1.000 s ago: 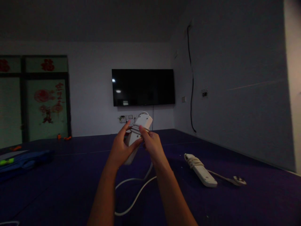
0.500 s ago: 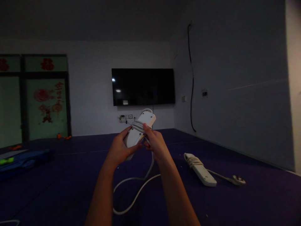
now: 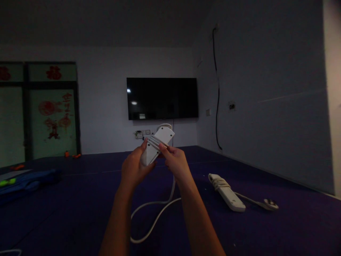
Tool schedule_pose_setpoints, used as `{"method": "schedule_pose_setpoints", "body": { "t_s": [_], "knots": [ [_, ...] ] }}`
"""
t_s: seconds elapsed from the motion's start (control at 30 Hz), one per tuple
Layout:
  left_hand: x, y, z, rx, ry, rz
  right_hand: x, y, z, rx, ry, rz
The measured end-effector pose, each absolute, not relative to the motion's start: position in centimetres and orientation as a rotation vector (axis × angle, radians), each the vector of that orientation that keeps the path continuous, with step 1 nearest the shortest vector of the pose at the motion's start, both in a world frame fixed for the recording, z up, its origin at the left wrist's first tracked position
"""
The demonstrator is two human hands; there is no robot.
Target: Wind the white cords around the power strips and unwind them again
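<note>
Left hand [image 3: 134,165]: grasping white power strip [image 3: 164,134] by left side; strip tilted, raised above purple surface [image 3: 80,217]. Right hand [image 3: 175,161]: closed on cord [image 3: 156,141] at strip's right edge; cord wrapped around strip, slack length looped below. To right: second power strip [image 3: 232,200], cord-wrapped, lying flat; plug [image 3: 271,204] at far right. Television [image 3: 162,99] on far wall [image 3: 103,106].

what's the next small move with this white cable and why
Probably the right hand should pass the slack white cable around the long white plastic power strip once more, the left hand steadying it: turns already circle the strip, while loose cable trails on the dark blue surface.
</note>
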State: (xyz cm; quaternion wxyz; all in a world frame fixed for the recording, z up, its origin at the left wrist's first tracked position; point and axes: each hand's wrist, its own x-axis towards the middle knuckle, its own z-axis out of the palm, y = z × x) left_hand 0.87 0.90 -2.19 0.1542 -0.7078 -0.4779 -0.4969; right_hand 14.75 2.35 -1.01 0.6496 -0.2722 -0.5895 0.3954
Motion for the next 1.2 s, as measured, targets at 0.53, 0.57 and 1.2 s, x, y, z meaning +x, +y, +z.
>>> {"method": "schedule_pose_setpoints", "body": {
  "t_s": [0.53, 0.57, 1.2],
  "knots": [
    [0.8, 0.6, -1.7, -2.317, -1.315, -1.882, 14.8, 2.6, -1.3, -0.555, -1.306, 0.779],
    [0.6, 0.5, -1.6, -2.367, -1.336, -1.980, 14.9, 2.6, -1.2, -0.547, -1.318, 0.785],
    [0.0, 0.3, -2.6, -2.734, -1.557, -2.464, 15.0, 3.1, -1.4, -0.408, -1.450, 0.942]
  ]
}}
